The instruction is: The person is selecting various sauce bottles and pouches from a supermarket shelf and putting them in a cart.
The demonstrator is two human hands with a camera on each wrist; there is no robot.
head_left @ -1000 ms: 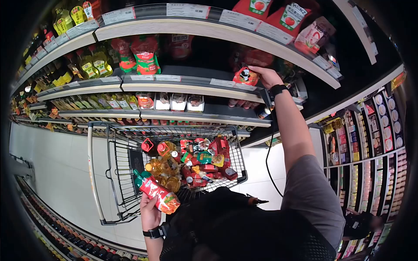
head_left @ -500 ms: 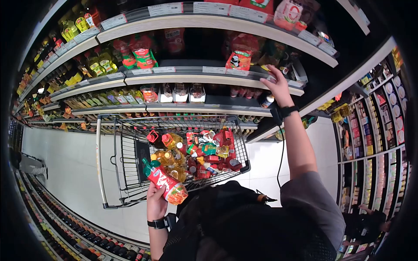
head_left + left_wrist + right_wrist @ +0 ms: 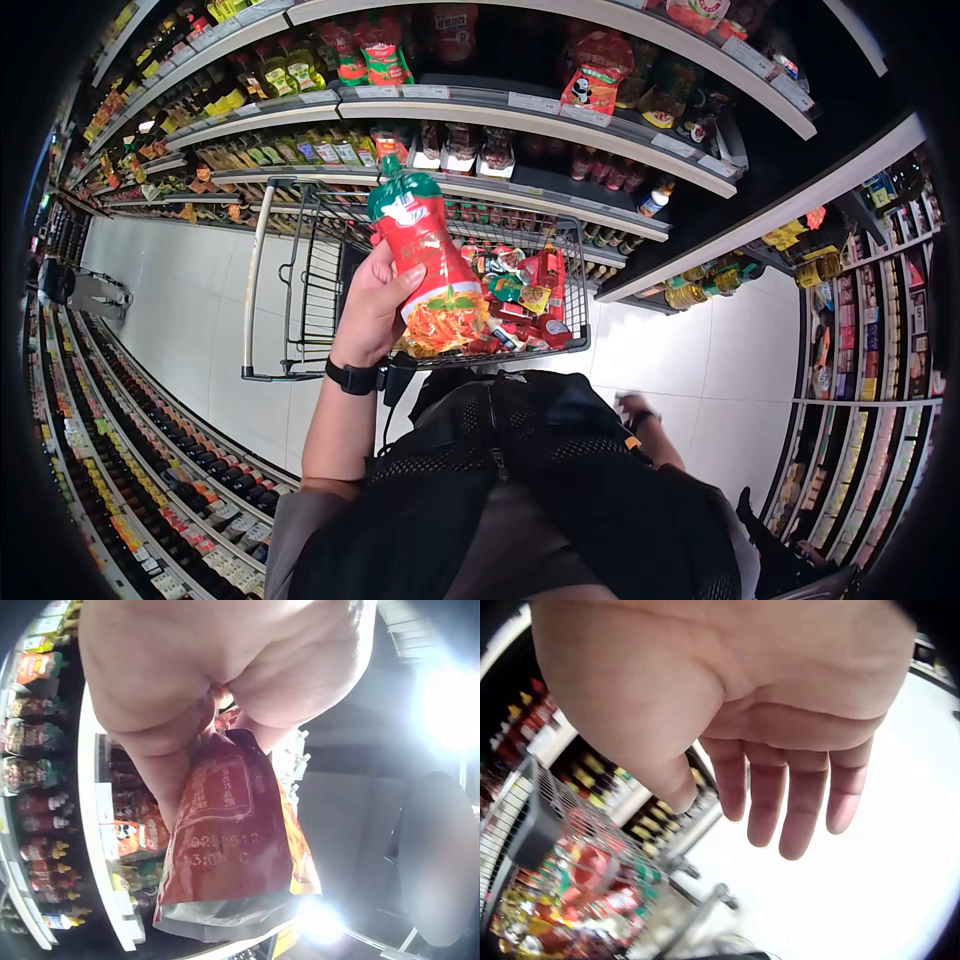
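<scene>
My left hand (image 3: 372, 300) grips a red spouted sauce pouch (image 3: 425, 245) with a green cap and a pasta picture on its front. It is held upright in front of me, overlapping the shopping cart (image 3: 582, 290) in the head view. Seen from the left wrist, the printed back of the pouch (image 3: 225, 840) hangs between thumb and fingers. Low at my side is my right hand (image 3: 637, 408), partly behind the black clothing. The right wrist view has that hand (image 3: 735, 712) with nothing in it, its fingers fairly straight and slightly apart.
Bottles and red packages (image 3: 540, 290) fill the cart. A red pouch with a panda (image 3: 597, 80) stands on the shelf ahead, with green-and-red pouches (image 3: 385, 55) further left. Bottles line the shelves at lower left (image 3: 210, 450). Someone (image 3: 60, 285) stands at the far left.
My right hand has left the panda pouch on the shelf and dropped to my side. My left hand has raised the sauce pouch up and forward over the cart.
</scene>
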